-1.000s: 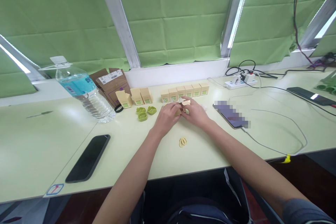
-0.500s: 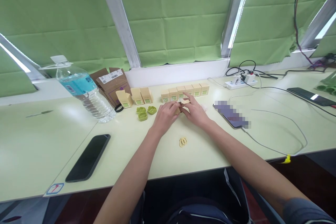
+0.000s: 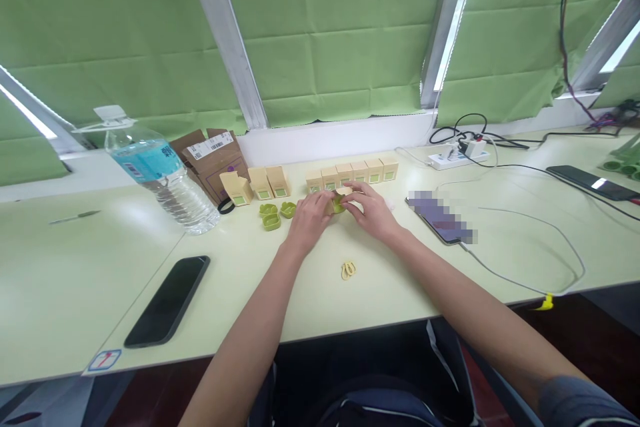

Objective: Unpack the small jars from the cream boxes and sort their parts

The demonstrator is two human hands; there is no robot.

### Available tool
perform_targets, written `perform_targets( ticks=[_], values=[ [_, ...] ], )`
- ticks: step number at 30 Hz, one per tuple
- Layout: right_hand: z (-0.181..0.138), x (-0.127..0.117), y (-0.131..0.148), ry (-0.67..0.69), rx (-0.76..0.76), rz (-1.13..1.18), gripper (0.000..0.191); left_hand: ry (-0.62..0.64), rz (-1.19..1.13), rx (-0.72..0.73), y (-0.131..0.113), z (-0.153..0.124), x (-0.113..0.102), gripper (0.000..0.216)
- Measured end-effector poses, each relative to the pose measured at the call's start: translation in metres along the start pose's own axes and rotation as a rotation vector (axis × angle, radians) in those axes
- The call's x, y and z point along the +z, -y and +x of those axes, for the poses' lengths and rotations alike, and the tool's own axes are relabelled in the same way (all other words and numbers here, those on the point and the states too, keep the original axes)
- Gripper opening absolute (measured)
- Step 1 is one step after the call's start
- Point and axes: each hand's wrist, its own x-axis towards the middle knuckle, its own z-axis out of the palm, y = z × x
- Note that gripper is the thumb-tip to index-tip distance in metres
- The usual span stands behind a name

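Between my two hands is a small cream carton point(image 3: 344, 191), mostly hidden by fingers, with a patch of green showing on its near side. My left hand point(image 3: 311, 217) closes round its left side. Thumb and fingers of my right hand point(image 3: 374, 212) pinch the right side near the top. Just behind stands a row of several similar cartons point(image 3: 360, 172) with green panels. Left of my left hand lie small green cup-like pieces point(image 3: 271, 221). Pale yellow loops point(image 3: 349, 271) lie on the table in front of my hands.
More cream cartons point(image 3: 261, 183) stand with raised flaps beside a brown cardboard box point(image 3: 215, 163). A large water bottle point(image 3: 170, 180) leans at left, near a black phone point(image 3: 167, 301). On the right are a charging phone point(image 3: 440, 219), its cable, and a power strip point(image 3: 459, 157).
The carton has turned in my hands, so a green patch now shows between them. Both hands have shifted slightly left.
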Motion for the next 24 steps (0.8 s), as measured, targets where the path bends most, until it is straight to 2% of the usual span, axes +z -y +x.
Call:
perform_targets(
  ticks=[10, 17, 24],
  values=[
    [0.0024, -0.0034, 0.0011, -0.021, 0.035, 0.070, 0.019, -0.020, -0.049, -0.009, 0.0023, 0.0004, -0.0012, 0.051],
    [0.0008, -0.0069, 0.0049, 0.067, 0.236, 0.132, 0.022, -0.054, -0.071, -0.044, 0.0052, 0.0002, 0.0005, 0.050],
    [0.0011, -0.0094, 0.0076, 0.054, 0.218, 0.160, 0.022, -0.102, -0.138, -0.082, 0.0090, -0.0001, 0.0029, 0.050]
  ],
)
